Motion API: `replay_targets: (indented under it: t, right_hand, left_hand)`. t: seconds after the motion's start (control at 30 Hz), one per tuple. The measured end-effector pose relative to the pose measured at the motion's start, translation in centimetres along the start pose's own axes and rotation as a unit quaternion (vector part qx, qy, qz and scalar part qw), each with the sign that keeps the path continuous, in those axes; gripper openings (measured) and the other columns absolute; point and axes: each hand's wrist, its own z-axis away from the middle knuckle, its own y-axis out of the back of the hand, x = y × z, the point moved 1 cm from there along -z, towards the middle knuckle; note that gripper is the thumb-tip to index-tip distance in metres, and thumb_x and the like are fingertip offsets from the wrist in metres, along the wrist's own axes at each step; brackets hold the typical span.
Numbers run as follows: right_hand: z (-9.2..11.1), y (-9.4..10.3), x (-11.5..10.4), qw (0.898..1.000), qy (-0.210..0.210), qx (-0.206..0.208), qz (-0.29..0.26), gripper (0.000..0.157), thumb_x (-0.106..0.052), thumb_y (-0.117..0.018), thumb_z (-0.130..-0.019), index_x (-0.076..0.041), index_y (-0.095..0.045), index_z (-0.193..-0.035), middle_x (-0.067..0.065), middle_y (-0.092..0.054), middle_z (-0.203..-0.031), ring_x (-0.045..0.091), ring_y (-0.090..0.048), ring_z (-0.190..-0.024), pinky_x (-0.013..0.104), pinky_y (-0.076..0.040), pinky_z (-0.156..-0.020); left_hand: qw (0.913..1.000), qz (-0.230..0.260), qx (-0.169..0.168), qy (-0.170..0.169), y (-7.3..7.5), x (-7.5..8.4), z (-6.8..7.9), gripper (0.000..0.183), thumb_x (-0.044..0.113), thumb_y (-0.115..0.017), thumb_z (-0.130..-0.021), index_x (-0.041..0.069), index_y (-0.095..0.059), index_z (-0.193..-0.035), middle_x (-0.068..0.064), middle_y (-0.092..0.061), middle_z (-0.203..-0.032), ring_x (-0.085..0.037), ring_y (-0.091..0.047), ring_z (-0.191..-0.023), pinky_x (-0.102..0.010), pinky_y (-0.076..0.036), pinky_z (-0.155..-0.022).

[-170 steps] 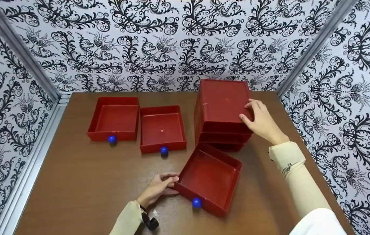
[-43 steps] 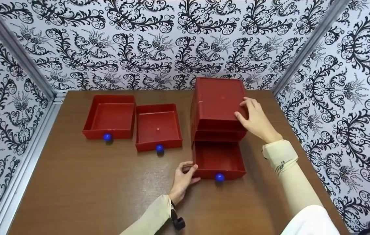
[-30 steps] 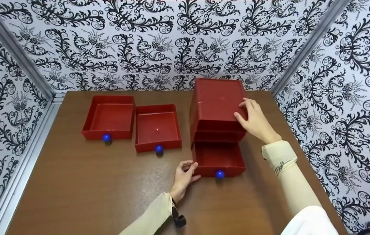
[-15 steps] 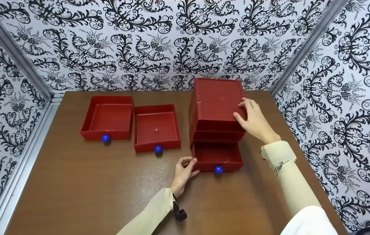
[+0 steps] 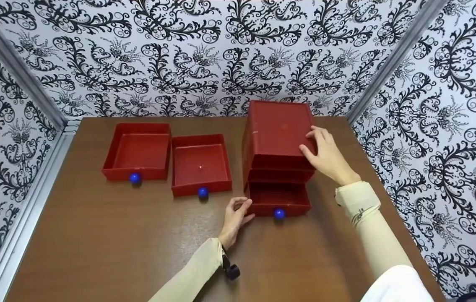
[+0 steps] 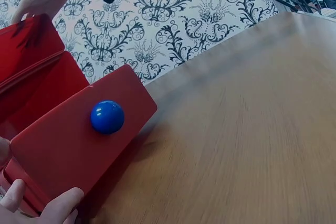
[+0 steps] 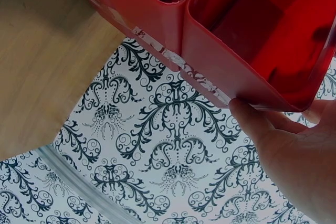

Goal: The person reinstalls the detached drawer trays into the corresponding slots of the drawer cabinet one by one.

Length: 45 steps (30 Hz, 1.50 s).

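Observation:
In the head view my left hand [image 5: 234, 220] pinches the front left corner of a red drawer [image 5: 258, 209] with a blue ball knob [image 5: 279, 214]. This drawer sits partly inside the lowest compartment of a red drawer cabinet [image 5: 279, 130]. The left wrist view shows thumb and fingers around the end of its front panel [image 6: 68, 145]. My right hand [image 5: 328, 155] rests on the top right edge of the cabinet, fingertips on its top. From the right wrist view, the thumb lies against the cabinet's edge [image 7: 231, 66]. Two upper compartments stand without drawers.
Two more red drawers with blue knobs lie on the brown table [image 5: 116, 235]: one at far left [image 5: 141, 151], one beside it [image 5: 200, 165], left of the cabinet. Patterned walls [image 5: 170, 54] enclose the back and sides.
My left hand has brought the drawer from a slanted position in front of the cabinet into line with the lowest compartment and pushed it inward. My right hand has stayed on the cabinet.

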Motion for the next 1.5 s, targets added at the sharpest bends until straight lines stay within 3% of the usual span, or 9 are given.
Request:
replay_targets:
  t: [0.2,0.3,0.43,0.53,0.77,1.0,1.1,1.3,1.5]
  right_hand:
    - [0.1,0.1,-0.2,1.0,-0.006,-0.001,0.004,0.04,-0.034,-0.056,-0.088,-0.005,-0.048,-0.114,0.017,-0.037,-0.141,0.037,-0.031,-0.133,0.05,-0.025,-0.114]
    - [0.1,0.2,-0.3,1.0,-0.006,0.002,0.005,0.039,-0.033,-0.057,-0.087,-0.006,-0.048,-0.113,0.018,-0.037,-0.14,0.037,-0.031,-0.132,0.05,-0.025,-0.114]
    - [0.2,0.2,-0.3,1.0,-0.006,0.003,0.004,0.038,-0.033,-0.057,-0.087,-0.006,-0.048,-0.113,0.017,-0.037,-0.14,0.036,-0.031,-0.132,0.049,-0.025,-0.114]
    - [0.2,0.2,-0.3,1.0,-0.007,0.003,0.005,0.039,-0.034,-0.057,-0.087,-0.006,-0.048,-0.113,0.017,-0.037,-0.14,0.037,-0.031,-0.132,0.05,-0.025,-0.114]
    - [0.1,0.0,-0.3,1.0,-0.009,0.0,0.004,0.04,-0.036,-0.056,-0.088,-0.007,-0.048,-0.114,0.017,-0.037,-0.141,0.037,-0.031,-0.132,0.051,-0.025,-0.113]
    - [-0.1,0.0,-0.2,1.0,-0.003,0.006,0.005,0.039,-0.035,-0.057,-0.087,-0.007,-0.048,-0.113,0.017,-0.038,-0.14,0.037,-0.032,-0.131,0.05,-0.027,-0.113]
    - [-0.1,-0.1,-0.1,1.0,-0.001,0.006,0.005,0.038,-0.032,-0.057,-0.087,-0.006,-0.048,-0.113,0.017,-0.038,-0.14,0.037,-0.032,-0.131,0.05,-0.027,-0.113]
    - [-0.2,-0.1,-0.1,1.0,-0.003,0.004,0.009,0.035,-0.027,-0.055,-0.088,-0.003,-0.048,-0.113,0.018,-0.037,-0.14,0.035,-0.031,-0.133,0.048,-0.026,-0.114]
    - [-0.1,-0.1,-0.1,1.0,-0.001,0.004,0.008,0.035,-0.024,-0.055,-0.087,-0.002,-0.048,-0.113,0.019,-0.037,-0.14,0.036,-0.032,-0.132,0.048,-0.026,-0.114]
  left_hand:
    - [0.9997,-0.016,-0.012,-0.017,0.7,-2.2,-1.8,0.031,0.012,-0.06,-0.082,0.005,-0.049,-0.111,-0.005,-0.049,-0.103,-0.01,-0.058,-0.086,-0.032,-0.058,-0.079]
    - [0.9994,-0.029,-0.004,-0.015,0.5,-2.0,-1.8,0.034,0.005,-0.058,-0.081,0.004,-0.048,-0.113,-0.011,-0.046,-0.11,-0.01,-0.06,-0.083,-0.031,-0.058,-0.08]
    - [0.9991,-0.039,0.002,-0.017,-0.1,-0.4,-0.7,0.039,-0.003,-0.059,-0.081,-0.004,-0.044,-0.117,-0.02,-0.044,-0.116,-0.01,-0.059,-0.081,-0.036,-0.056,-0.084]
    - [0.9985,-0.049,0.002,-0.024,0.0,-0.1,-0.7,0.042,-0.002,-0.063,-0.08,-0.006,-0.045,-0.118,-0.025,-0.044,-0.119,-0.014,-0.058,-0.085,-0.036,-0.056,-0.085]
    - [0.9908,-0.12,0.009,-0.061,-0.4,1.7,0.2,0.041,0.0,-0.063,-0.082,-0.009,-0.046,-0.117,-0.033,-0.047,-0.122,-0.036,-0.056,-0.103,-0.027,-0.054,-0.081]
    - [0.9843,-0.15,0.015,-0.091,-0.9,3.0,0.5,0.036,-0.005,-0.06,-0.082,-0.014,-0.046,-0.114,-0.036,-0.049,-0.117,-0.047,-0.049,-0.11,-0.047,-0.046,-0.096]
    - [0.984,-0.15,0.016,-0.095,-0.7,2.4,-0.5,0.036,-0.004,-0.061,-0.081,-0.013,-0.047,-0.113,-0.034,-0.051,-0.114,-0.044,-0.052,-0.104,-0.045,-0.048,-0.093]
    - [0.9867,-0.142,0.008,-0.079,-0.3,1.0,-2.4,0.038,-0.001,-0.063,-0.082,-0.008,-0.046,-0.115,-0.029,-0.052,-0.112,-0.02,-0.056,-0.083,-0.03,-0.057,-0.069]
    - [0.9886,-0.132,0.008,-0.071,-0.4,0.8,-2.8,0.04,-0.001,-0.062,-0.082,-0.009,-0.045,-0.117,-0.032,-0.049,-0.115,-0.022,-0.054,-0.089,-0.028,-0.056,-0.068]
